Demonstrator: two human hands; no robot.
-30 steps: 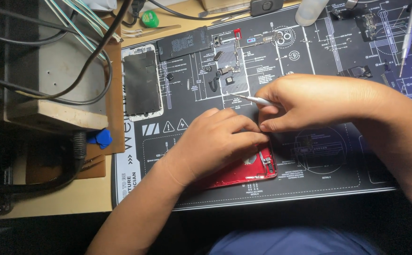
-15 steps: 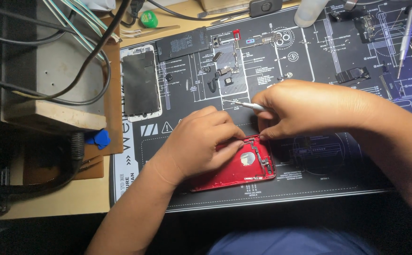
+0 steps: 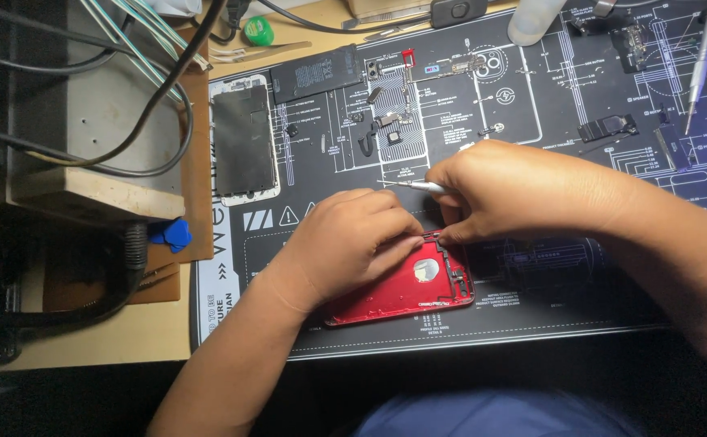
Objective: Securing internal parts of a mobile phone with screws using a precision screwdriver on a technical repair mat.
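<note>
My left hand (image 3: 345, 243) presses the red phone shell (image 3: 418, 287) steady; my right hand (image 3: 507, 190), at two o'clock, pinches a metal tool (image 3: 418, 185).

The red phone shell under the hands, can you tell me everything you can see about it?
The red phone shell is an opened rear housing, glossy and hard-looking, with a pale round patch inside and small dark parts along its right edge. It lies flat and slightly tilted on the dark printed mat. The left hand covers its upper left and presses it down; the right hand touches its top edge.
</note>
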